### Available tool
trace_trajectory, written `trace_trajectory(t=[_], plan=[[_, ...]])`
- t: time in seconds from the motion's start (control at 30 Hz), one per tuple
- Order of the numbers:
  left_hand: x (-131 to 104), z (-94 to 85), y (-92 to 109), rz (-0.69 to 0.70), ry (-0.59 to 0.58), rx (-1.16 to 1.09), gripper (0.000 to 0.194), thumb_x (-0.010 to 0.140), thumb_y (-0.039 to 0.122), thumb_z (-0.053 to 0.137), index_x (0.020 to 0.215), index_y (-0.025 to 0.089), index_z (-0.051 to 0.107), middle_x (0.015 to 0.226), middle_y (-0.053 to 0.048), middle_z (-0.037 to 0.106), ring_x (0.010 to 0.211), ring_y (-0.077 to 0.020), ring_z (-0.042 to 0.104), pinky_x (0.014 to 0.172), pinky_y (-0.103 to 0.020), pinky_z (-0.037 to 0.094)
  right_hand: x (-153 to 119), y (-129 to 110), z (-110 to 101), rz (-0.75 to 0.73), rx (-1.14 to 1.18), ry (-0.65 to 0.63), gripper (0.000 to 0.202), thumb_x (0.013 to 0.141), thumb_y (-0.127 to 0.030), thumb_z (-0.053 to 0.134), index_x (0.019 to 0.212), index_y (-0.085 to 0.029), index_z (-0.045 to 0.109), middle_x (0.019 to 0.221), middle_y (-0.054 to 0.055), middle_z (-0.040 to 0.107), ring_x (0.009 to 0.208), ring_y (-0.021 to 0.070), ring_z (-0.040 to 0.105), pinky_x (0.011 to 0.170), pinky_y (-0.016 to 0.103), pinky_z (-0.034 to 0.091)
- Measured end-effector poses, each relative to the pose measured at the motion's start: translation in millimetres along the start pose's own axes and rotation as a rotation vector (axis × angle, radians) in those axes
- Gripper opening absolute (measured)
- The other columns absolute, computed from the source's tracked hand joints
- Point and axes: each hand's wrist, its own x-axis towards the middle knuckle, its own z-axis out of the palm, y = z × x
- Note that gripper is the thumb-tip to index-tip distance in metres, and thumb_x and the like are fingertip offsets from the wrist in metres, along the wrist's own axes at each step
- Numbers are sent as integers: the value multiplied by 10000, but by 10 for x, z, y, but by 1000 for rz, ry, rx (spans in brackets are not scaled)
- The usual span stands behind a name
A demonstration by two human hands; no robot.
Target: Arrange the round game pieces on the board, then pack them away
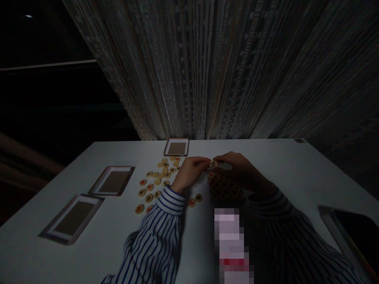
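A round wooden xiangqi piece [213, 164] with a dark character is held up between my two hands. My left hand [191, 170] is closed, its fingertips pinched at the piece's left edge. From the other side, my right hand [237, 167] grips the same piece with its fingertips. Just below them lies a dark patterned box or tray [226, 188], partly covered by my right hand, with a red-marked piece at its upper left. Several loose xiangqi pieces [149, 198] lie left of my left hand. A red-marked piece [192, 202] and a dark-marked piece [198, 197] rest near my left forearm.
Framed, tray-like rectangles [177, 139] lie on the white table [118, 252], one at the back and two at the left. A dark flat object [352, 232] sits at the right edge. Behind the table hangs a string curtain [195, 79]. A pixelated patch hides the front middle.
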Motion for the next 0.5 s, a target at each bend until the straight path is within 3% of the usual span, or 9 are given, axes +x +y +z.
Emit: trace_trajectory(t=[0.23, 0.5], plan=[[-2, 5, 9, -27, 7, 17, 169, 749, 206, 584, 828, 139, 717, 554, 3, 622, 566, -104, 550, 543, -200, 428, -18, 53, 45, -48, -86, -5, 274, 796, -369, 565, 1009, -209, 630, 904, 49, 692, 833, 199, 588, 732, 334, 369], [26, -17, -52, 57, 6, 44, 179, 749, 226, 587, 846, 131, 703, 741, -34, 690, 665, -121, 586, 644, -239, 461, -18, 48, 47, -84, -154, 69, 283, 797, -398, 533, 978, -210, 643, 971, 78, 659, 925, 228, 553, 832, 391, 339]])
